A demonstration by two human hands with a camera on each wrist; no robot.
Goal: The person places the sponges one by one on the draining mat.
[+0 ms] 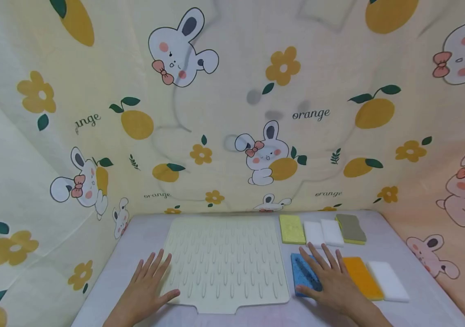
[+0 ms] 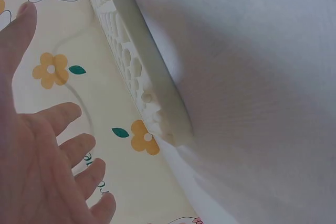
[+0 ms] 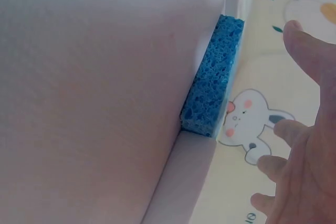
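Note:
A cream ridged drying rack or tray [image 1: 224, 259], with a tab at its front, lies on the white table. My left hand [image 1: 144, 288] hovers with spread fingers over its left edge; the left wrist view shows that hand [image 2: 58, 156] apart from the tray's side [image 2: 142, 61]. My right hand [image 1: 332, 281], fingers spread too, is over a blue sponge [image 1: 301, 272] and partly covers it. In the right wrist view a gap shows between the hand [image 3: 304, 156] and the blue sponge [image 3: 212, 77]. Neither hand holds anything.
Right of the tray lie a yellow sponge [image 1: 292, 229], two white sponges [image 1: 313, 232] and a grey-topped sponge [image 1: 351, 228] at the back. Nearer are an orange sponge [image 1: 363, 278] and a white one [image 1: 387, 281]. A printed curtain [image 1: 224, 104] hangs behind and at both sides.

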